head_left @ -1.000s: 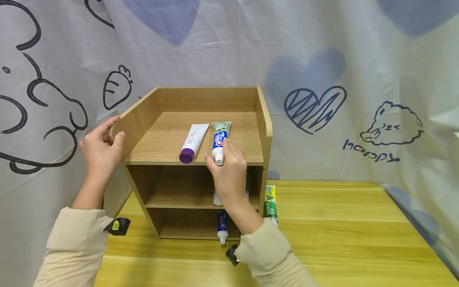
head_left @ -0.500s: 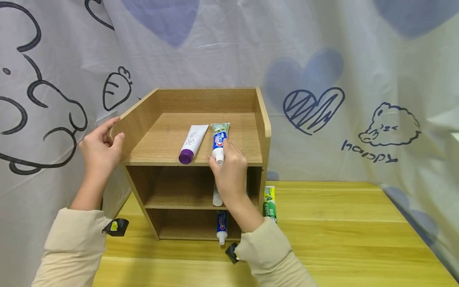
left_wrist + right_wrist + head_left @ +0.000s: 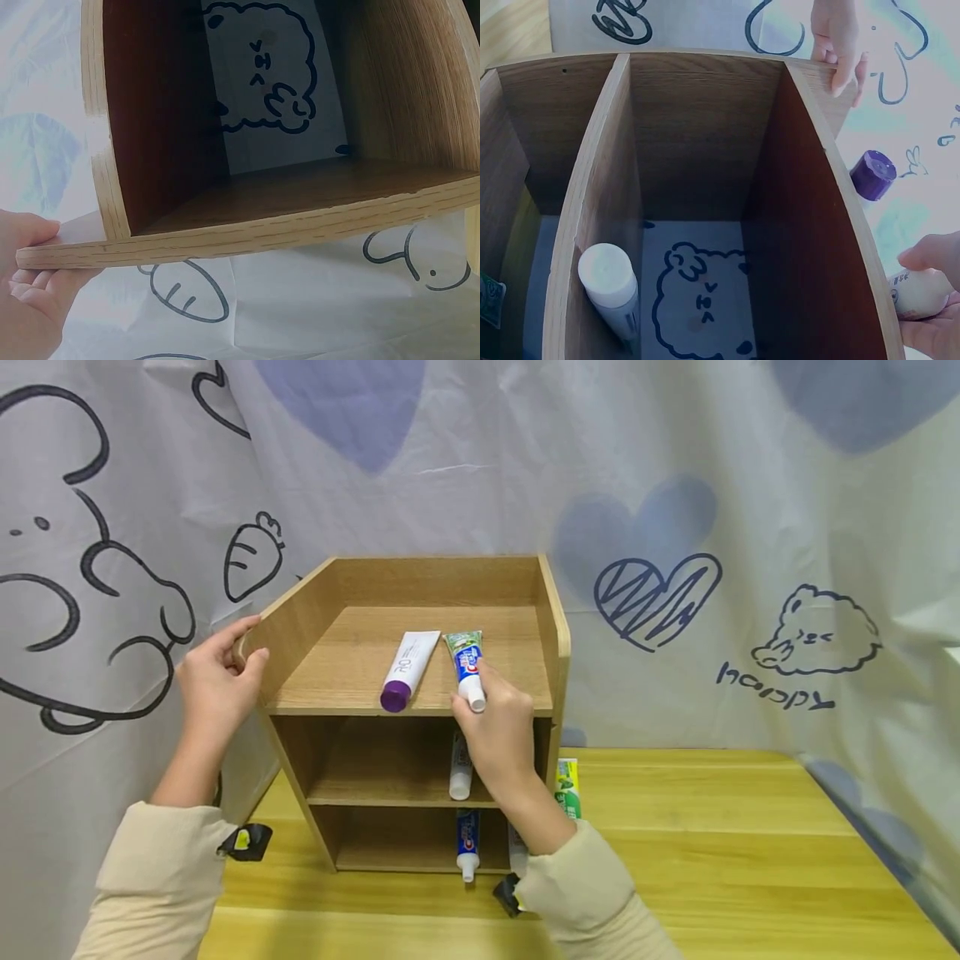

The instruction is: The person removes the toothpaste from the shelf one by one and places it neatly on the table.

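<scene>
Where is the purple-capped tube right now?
In the head view, the purple-capped tube lies on the wooden shelf unit's top tier, just left of the blue toothpaste tube.

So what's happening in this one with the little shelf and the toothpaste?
A person is handling toothpaste tubes at a small wooden shelf unit on a yellow table. The right hand grips the cap end of a blue-and-green tube lying on the top shelf beside a white tube with a purple cap. The left hand holds the unit's left side panel. More tubes lie on the two lower shelves, and a green one rests on the table beside the unit.
</scene>
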Demonstrator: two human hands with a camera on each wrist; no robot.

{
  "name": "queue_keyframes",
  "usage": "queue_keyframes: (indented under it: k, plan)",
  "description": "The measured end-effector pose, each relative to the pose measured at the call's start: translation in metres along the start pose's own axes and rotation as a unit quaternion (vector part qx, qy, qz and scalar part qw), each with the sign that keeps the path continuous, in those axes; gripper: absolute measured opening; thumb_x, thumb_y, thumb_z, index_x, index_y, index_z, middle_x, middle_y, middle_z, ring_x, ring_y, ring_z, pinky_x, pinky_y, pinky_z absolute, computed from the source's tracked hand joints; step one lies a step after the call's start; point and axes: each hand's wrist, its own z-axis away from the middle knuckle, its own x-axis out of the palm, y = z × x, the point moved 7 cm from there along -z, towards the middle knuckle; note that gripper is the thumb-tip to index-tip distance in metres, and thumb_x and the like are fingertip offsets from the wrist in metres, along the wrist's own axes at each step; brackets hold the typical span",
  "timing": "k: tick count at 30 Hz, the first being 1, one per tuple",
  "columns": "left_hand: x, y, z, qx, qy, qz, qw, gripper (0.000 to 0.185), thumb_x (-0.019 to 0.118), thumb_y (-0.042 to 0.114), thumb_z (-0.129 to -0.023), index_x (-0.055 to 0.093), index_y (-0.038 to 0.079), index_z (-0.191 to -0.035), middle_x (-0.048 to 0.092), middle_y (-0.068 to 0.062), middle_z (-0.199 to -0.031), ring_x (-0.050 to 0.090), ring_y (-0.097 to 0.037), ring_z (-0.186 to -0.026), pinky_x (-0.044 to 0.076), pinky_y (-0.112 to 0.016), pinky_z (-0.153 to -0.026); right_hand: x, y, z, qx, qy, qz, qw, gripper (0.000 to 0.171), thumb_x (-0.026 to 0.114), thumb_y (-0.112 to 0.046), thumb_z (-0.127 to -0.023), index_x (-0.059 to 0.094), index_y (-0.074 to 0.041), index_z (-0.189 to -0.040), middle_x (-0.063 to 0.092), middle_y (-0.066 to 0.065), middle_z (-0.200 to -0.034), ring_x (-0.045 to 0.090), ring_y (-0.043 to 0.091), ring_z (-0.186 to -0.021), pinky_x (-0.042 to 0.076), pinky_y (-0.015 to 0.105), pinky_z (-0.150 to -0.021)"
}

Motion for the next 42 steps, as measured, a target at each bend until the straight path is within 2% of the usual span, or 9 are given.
queue_keyframes:
  k: [11, 18, 25, 31, 37, 42]
  plan:
    - [0.0, 0.0, 0.0, -0.001, 0.0, -0.003, 1.0, 0.036, 0.06, 0.004, -0.081, 0.066, 0.011, -0.116, 0.03, 0.024, -0.045, 0.029, 0.009, -0.041, 0.025, -0.013, -0.043, -0.011, 0.003, 0.004, -0.03, 0.044, -0.034, 0.998, 0.04, 0.075, -0.005, -0.071, 0.064, 0.012, -0.105, 0.067, 0.026, -0.097, 0.069, 0.032, -0.084, 0.056, 0.034, -0.071]
    - [-0.001, 0.001, -0.001, 0.013, 0.009, 0.0, 0.9999, 0.036, 0.06, 0.002, -0.08, 0.067, 0.009, -0.114, 0.029, 0.024, -0.044, 0.027, 0.01, -0.04, 0.023, -0.014, -0.043, -0.014, 0.001, 0.003, -0.053, 0.044, -0.036, 0.997, 0.038, 0.075, -0.005, -0.071, 0.065, 0.012, -0.104, 0.067, 0.026, -0.097, 0.068, 0.033, -0.086, 0.056, 0.035, -0.073]
    - [0.001, -0.002, -0.001, 0.007, 0.002, 0.002, 1.0, 0.036, 0.06, 0.003, -0.08, 0.066, 0.009, -0.115, 0.029, 0.024, -0.045, 0.028, 0.009, -0.041, 0.023, -0.013, -0.041, -0.019, 0.004, 0.005, -0.054, 0.056, -0.029, 0.997, 0.04, 0.075, -0.01, -0.073, 0.065, 0.01, -0.106, 0.068, 0.024, -0.098, 0.069, 0.031, -0.087, 0.056, 0.034, -0.072]
    - [0.001, -0.002, 0.001, 0.009, 0.005, 0.002, 0.9999, 0.035, 0.061, 0.002, -0.08, 0.066, 0.009, -0.115, 0.029, 0.023, -0.045, 0.028, 0.009, -0.042, 0.024, -0.013, -0.044, -0.03, 0.002, 0.004, -0.086, 0.104, -0.044, 0.99, 0.04, 0.076, -0.007, -0.071, 0.065, 0.011, -0.104, 0.067, 0.025, -0.097, 0.068, 0.034, -0.085, 0.056, 0.036, -0.069]
    - [0.002, -0.002, 0.0, 0.012, 0.005, 0.004, 0.9999, 0.035, 0.061, 0.002, -0.081, 0.066, 0.009, -0.115, 0.03, 0.024, -0.046, 0.028, 0.009, -0.042, 0.026, -0.015, -0.049, -0.037, 0.001, -0.001, -0.106, 0.12, -0.056, 0.986, 0.039, 0.076, -0.005, -0.07, 0.065, 0.013, -0.103, 0.067, 0.027, -0.097, 0.068, 0.035, -0.081, 0.056, 0.036, -0.066]
    - [0.001, -0.001, 0.0, 0.011, 0.008, 0.006, 0.9999, 0.035, 0.061, 0.002, -0.081, 0.066, 0.009, -0.115, 0.03, 0.025, -0.045, 0.027, 0.01, -0.041, 0.025, -0.015, -0.047, -0.047, -0.003, -0.007, -0.118, 0.138, -0.053, 0.982, 0.038, 0.076, -0.004, -0.07, 0.065, 0.012, -0.102, 0.067, 0.026, -0.095, 0.069, 0.034, -0.079, 0.056, 0.035, -0.062]
